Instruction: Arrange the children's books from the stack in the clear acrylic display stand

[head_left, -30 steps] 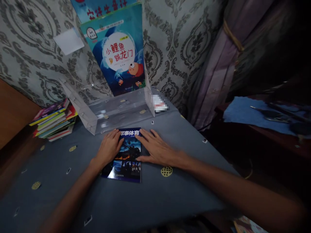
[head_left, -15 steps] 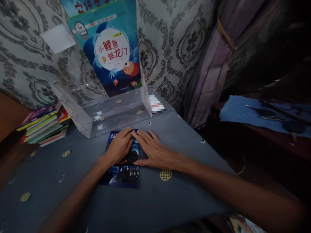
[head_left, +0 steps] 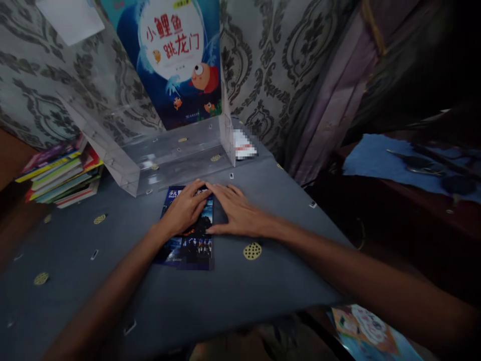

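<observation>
A dark blue book point(head_left: 197, 248) lies flat on the grey table, its cover showing pictures and some white lettering. Across its upper part rests my left hand point(head_left: 190, 205), open, fingers stretched toward the top edge. My right hand point(head_left: 238, 208) lies open over the book's right edge, thumb out to the left and fingertips meeting those of my left hand. Much of the cover is hidden under both hands. Behind them stands a clear acrylic stand point(head_left: 180, 163); a blue picture book point(head_left: 184, 65) with a cartoon fish leans upright at its back.
A stack of books point(head_left: 63, 173) sits at the left of the table point(head_left: 263, 291). Beside the stand lies a small white item point(head_left: 244, 145), partly pixelated. On the right, a blue cloth point(head_left: 372, 155) bears dark objects. Low at the right lies a colourful book point(head_left: 372, 331), below the table edge.
The view has tilted downward, so the stand and picture book sit higher in it and more shows below the table edge. Both hands stay on the dark blue book, nearly unmoved.
</observation>
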The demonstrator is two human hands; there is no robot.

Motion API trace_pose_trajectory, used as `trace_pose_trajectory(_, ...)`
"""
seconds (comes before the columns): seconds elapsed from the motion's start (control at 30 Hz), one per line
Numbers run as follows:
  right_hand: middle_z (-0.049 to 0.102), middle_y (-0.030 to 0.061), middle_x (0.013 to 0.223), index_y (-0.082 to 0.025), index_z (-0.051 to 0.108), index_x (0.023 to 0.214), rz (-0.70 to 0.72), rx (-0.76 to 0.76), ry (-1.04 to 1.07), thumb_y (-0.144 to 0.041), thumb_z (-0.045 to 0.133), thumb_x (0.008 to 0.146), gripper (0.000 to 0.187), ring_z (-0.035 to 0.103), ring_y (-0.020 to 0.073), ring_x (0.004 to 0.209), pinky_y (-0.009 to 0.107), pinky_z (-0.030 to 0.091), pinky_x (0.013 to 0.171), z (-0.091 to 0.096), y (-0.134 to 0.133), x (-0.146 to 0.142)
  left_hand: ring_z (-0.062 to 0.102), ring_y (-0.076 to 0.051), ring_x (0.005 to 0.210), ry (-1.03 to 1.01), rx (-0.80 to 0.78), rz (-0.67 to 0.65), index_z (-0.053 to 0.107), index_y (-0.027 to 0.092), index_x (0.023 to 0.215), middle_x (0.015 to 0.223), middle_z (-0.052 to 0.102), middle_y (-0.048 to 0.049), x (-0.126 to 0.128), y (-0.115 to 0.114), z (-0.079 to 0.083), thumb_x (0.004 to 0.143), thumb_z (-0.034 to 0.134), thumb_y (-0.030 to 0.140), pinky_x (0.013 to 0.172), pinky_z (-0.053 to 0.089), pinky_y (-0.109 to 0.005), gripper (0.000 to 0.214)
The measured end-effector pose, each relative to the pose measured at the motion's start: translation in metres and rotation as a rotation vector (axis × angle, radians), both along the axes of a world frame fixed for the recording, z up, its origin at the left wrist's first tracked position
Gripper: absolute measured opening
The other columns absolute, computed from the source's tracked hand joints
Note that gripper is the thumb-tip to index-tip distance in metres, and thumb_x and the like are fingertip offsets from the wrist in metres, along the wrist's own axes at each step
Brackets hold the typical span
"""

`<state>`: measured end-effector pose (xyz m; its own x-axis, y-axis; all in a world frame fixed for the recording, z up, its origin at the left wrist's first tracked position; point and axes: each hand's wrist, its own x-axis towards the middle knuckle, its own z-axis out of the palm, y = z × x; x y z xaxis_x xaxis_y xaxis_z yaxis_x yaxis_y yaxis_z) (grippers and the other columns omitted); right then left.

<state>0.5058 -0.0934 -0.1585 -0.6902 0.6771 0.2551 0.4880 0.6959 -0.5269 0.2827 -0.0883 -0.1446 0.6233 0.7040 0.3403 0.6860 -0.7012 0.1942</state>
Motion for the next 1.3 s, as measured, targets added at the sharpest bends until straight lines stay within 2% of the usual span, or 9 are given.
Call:
trace_pose_trajectory(0.23, 0.033, 0.0177, 0.161, -0.016, 0.017, 0.161, 0.040, -0.001, -0.007, -0.051, 0.043, 0.100, 0.075, 0.029, 0.0322, 0.150, 0.060, 0.021, 0.121, 0.008, 0.003, 0.006, 0.038, -0.030, 0.146, 0.007, -0.067, -0.089, 0.059, 0.026, 0.138, 0.152, 0.048, -0.0117, -0.015, -0.029, 0.009, 0.102, 0.045, 0.021, 0.117, 0.039, -0.059, 0.038)
trace_pose_trajectory(0.47, 0.033, 0.0200, 0.161, -0.013, 0.033, 0.156, -0.025, 0.060, -0.122, -0.060, 0.041, 0.100, 0.073, 0.028, 0.0354, 0.150, 0.060, 0.022, 0.122, 0.006, -0.001, 0.003, 0.029, -0.030, 0.152, 0.102, -0.180, -0.165, 0.058, 0.031, 0.138, 0.155, 0.045, -0.0086, -0.024, -0.078, 0.027, 0.101, 0.049, 0.021, 0.116, 0.043, -0.055, 0.040)
trace_pose_trajectory(0.57, 0.036, 0.0198, 0.160, -0.014, 0.037, 0.153, -0.028, 0.130, -0.154, -0.058, 0.042, 0.101, 0.069, 0.031, 0.0349, 0.149, 0.059, 0.025, 0.121, 0.005, -0.002, 0.002, 0.036, -0.027, 0.149, 0.100, -0.215, -0.205, 0.058, 0.033, 0.138, 0.153, 0.048, -0.0065, -0.027, -0.085, 0.031, 0.102, 0.048, 0.020, 0.116, 0.042, -0.055, 0.040)
trace_pose_trajectory(0.67, 0.039, 0.0204, 0.157, -0.013, 0.043, 0.149, -0.059, 0.193, -0.183, -0.056, 0.042, 0.101, 0.064, 0.033, 0.0355, 0.148, 0.060, 0.027, 0.119, 0.005, -0.005, -0.001, 0.050, -0.023, 0.138, -0.004, -0.175, -0.143, 0.059, 0.028, 0.136, 0.143, 0.058, -0.0075, -0.037, -0.068, 0.029, 0.103, 0.044, 0.022, 0.113, 0.046, -0.050, 0.037)
trace_pose_trajectory(0.8, 0.043, 0.0220, 0.152, -0.010, 0.054, 0.139, -0.071, 0.268, -0.200, -0.048, 0.048, 0.101, 0.054, 0.038, 0.0363, 0.142, 0.059, 0.031, 0.117, 0.015, -0.004, -0.015, 0.060, -0.024, 0.124, -0.062, -0.059, 0.173, 0.060, 0.022, 0.132, 0.133, 0.065, -0.0093, -0.058, -0.020, 0.021, 0.101, 0.042, 0.021, 0.108, 0.049, -0.048, 0.037)
trace_pose_trajectory(0.87, 0.050, 0.0201, 0.143, -0.011, 0.058, 0.134, -0.037, 0.275, -0.197, -0.042, 0.050, 0.101, 0.046, 0.046, 0.0338, 0.131, 0.054, 0.040, 0.110, 0.022, 0.000, -0.028, 0.064, -0.023, 0.114, -0.047, -0.064, 0.240, 0.063, 0.020, 0.128, 0.123, 0.069, -0.0082, -0.069, 0.001, 0.017, 0.098, 0.042, 0.018, 0.104, 0.051, -0.045, 0.037)
trace_pose_trajectory(0.97, 0.057, 0.0161, 0.123, -0.014, 0.063, 0.129, 0.036, 0.266, -0.191, -0.035, 0.047, 0.103, 0.037, 0.051, 0.0297, 0.113, 0.048, 0.047, 0.098, 0.029, 0.012, -0.056, 0.064, -0.023, 0.109, -0.053, -0.069, 0.226, 0.067, 0.019, 0.122, 0.114, 0.072, -0.0071, -0.080, 0.017, 0.011, 0.094, 0.042, 0.014, 0.101, 0.050, -0.044, 0.038)
trace_pose_trajectory(1.1, 0.056, 0.0140, 0.113, -0.018, 0.068, 0.127, 0.102, 0.276, -0.195, -0.028, 0.047, 0.103, 0.034, 0.050, 0.0281, 0.106, 0.046, 0.045, 0.093, 0.028, 0.023, -0.092, 0.065, -0.020, 0.104, -0.160, -0.087, 0.196, 0.069, 0.021, 0.120, 0.111, 0.073, -0.0063, -0.087, 0.021, 0.003, 0.093, 0.040, 0.013, 0.097, 0.051, -0.039, 0.040)
trace_pose_trajectory(1.3, 0.056, 0.0132, 0.108, -0.021, 0.070, 0.128, 0.215, 0.287, -0.147, -0.032, 0.050, 0.103, 0.034, 0.048, 0.0271, 0.101, 0.042, 0.043, 0.090, 0.021, 0.001, -0.111, 0.064, -0.020, 0.109, -0.225, -0.094, 0.206, 0.069, 0.018, 0.118, 0.113, 0.073, -0.0070, -0.089, 0.024, -0.010, 0.092, 0.039, 0.010, 0.101, 0.048, -0.039, 0.041)
